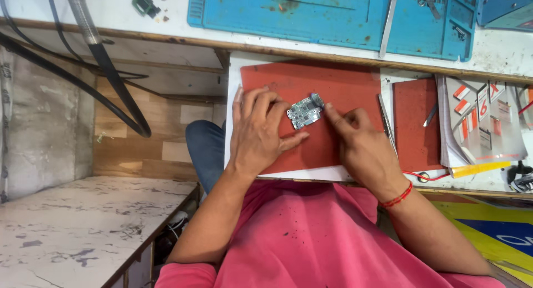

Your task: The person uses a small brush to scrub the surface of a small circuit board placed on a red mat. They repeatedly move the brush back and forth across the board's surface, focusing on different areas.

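Resting on a red mat (333,88) near the front edge of the surface (244,60): one small circuit board (303,112), pale blue-green, flat, studded with tiny parts.

Left hand (258,130): palm down on the mat at the board's 9 o'clock, fingers spread and loosely curled, fingertips touching the board's left edge; it steadies rather than grips.

Right hand (361,138): at the board's 3 o'clock, thumb and forefinger pinched on a small grey-blue piece (317,99) at the board's upper right corner; what the piece is cannot be told.

Handling, as judged: light, stiff, thin, likely fragile at its soldered parts; best taken by bare edges or corners, never across the face.

Count:
- circuit boards in hand: one; a second, green, lies far off at 11 o'clock (141,0)
- red mats: two, the other (413,121) at 3 o'clock
- blue work mat (333,16): one, at 12 o'clock
- yellow-handled tool (480,168): one, at 4 o'clock
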